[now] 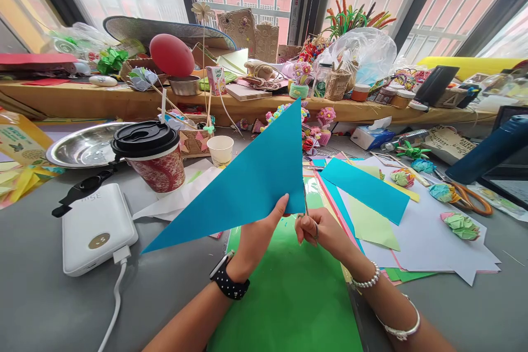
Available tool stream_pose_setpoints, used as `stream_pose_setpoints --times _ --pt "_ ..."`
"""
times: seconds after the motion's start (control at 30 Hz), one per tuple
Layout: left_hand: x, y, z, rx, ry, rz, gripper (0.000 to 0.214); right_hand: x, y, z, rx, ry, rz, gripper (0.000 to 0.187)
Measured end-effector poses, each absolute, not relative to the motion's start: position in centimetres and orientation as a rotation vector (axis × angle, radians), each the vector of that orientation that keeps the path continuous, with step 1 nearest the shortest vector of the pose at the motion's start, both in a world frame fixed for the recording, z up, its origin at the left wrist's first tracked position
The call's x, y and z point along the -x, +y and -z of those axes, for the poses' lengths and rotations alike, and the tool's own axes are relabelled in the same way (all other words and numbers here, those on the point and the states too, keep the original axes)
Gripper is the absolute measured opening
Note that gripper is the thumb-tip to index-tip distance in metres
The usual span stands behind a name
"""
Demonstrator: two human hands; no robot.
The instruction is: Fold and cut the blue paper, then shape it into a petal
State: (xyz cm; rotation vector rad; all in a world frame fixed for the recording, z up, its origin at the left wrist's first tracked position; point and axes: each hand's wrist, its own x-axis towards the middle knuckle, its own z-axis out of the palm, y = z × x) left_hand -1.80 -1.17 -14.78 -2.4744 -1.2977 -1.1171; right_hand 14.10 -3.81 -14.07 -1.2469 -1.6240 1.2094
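A blue paper triangle (251, 176) is held up over the green mat (284, 286), its long point toward the lower left. My left hand (264, 228) pinches its lower edge near the right corner, thumb on the front face. Close beside it, my right hand (312, 226) is closed around a pair of scissors (306, 206). Only a thin strip of blade shows, upright along the paper's right edge; the fingers mostly hide the handles.
A cut blue strip (367, 187) lies on white and coloured sheets (424, 231) at right, near crumpled paper flowers (460, 225) and orange-handled scissors (470, 198). At left are a lidded cup (154, 168), a white power bank (99, 231), a metal tray (78, 146) and a paper cup (220, 149).
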Motion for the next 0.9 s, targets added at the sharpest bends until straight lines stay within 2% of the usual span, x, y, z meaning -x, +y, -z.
stream_pose_setpoints --times 0.5,0.9 --pt "2.2 -1.2 14.7 2.501 -1.322 0.994 0.033 -14.0 -3.9 14.3 1.186 -1.62 -1.204 0.066" --pt "2.0 -1.2 15.8 2.4 -1.343 1.112 0.029 -14.0 -3.9 14.1 1.197 -1.607 -1.201 0.067"
